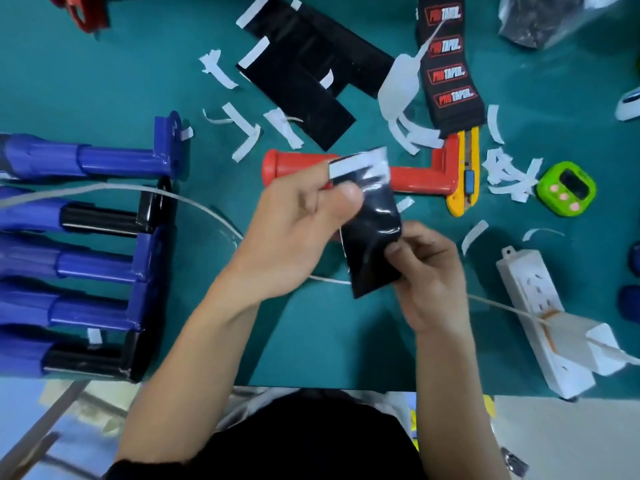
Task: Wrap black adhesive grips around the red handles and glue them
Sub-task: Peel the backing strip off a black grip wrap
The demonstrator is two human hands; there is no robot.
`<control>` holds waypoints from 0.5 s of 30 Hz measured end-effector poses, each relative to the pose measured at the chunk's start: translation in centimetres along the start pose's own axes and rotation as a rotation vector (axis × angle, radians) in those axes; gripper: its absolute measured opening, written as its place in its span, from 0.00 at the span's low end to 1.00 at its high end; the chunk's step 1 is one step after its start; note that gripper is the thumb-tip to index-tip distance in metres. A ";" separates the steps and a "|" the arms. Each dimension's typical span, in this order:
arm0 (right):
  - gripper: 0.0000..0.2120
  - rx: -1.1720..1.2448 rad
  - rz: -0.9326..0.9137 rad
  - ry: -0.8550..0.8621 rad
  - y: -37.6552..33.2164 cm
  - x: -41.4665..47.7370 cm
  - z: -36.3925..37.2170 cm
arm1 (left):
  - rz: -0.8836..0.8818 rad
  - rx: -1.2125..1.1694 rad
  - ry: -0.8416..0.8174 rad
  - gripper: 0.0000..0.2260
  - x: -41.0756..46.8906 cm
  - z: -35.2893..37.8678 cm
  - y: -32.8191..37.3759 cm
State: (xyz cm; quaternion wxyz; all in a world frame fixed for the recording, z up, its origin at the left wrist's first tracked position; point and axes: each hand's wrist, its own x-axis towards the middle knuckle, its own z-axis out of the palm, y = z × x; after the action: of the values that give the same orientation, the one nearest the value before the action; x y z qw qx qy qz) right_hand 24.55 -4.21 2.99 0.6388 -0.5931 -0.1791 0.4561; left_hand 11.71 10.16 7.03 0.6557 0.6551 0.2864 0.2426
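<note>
Both hands are up over the green bench (pixel 104 81) holding 1 black adhesive grip (pixel 375 237) between them. The left hand (pixel 294 223) pinches its top end, thumb on the black side, right by the white backing strip (pixel 360 164) that's curling off that edge. The right hand (pixel 429 275) pinches the lower right edge with curled fingers. The sheet hangs a bit tilted and shiny, not touching the bench.

The red handle (pixel 294 166) lies flat on the bench just behind the grip, partly hidden by it and the left hand, its L-shaped end against a yellow utility knife (pixel 464 199). More black grip sheets (pixel 311 64) are piled further back, with a white squeeze bottle (pixel 398 84) beside them. Peeled white strips (pixel 509 171) are scattered all over, thickest near a green timer (pixel 568 188).

Off to the left sits a row of blue handles (pixel 114 159), 2 of them showing black wraps. A white power strip (pixel 533 292) is on the right, and a thin white cable (pixel 194 199) runs across under the hands.
</note>
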 end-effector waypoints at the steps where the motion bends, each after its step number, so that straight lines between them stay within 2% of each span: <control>1: 0.15 -0.057 0.037 -0.074 0.2 -0.3 -0.1 | -0.015 -0.008 -0.003 0.08 -0.6 0.3 -0.5; 4: 0.10 -0.182 0.090 -0.221 -0.2 -0.7 -0.5 | -0.118 -0.040 0.015 0.09 -1.5 0.0 -1.7; 6: 0.06 -0.239 0.014 -0.122 -0.5 -0.2 -0.1 | -0.167 -0.056 0.000 0.09 -1.8 -0.5 -2.3; 9: 0.06 -0.424 -0.080 -0.018 -0.5 1.6 1.6 | -0.181 0.034 0.081 0.08 -1.6 -1.2 -2.9; 13: 0.08 -0.328 -0.002 0.020 0.2 3.3 3.0 | -0.149 0.185 0.190 0.04 -1.1 -1.9 -3.3; 15: 0.10 -0.265 0.050 0.030 0.7 3.3 3.2 | -0.108 0.203 0.248 0.07 -1.0 -2.0 -3.8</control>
State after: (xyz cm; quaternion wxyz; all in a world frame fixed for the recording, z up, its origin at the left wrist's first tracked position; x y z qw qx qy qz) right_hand 23.54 0.17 2.02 0.5461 -0.6832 -0.2136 0.4352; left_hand 9.39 10.79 3.35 0.5580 0.6666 0.4230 0.2556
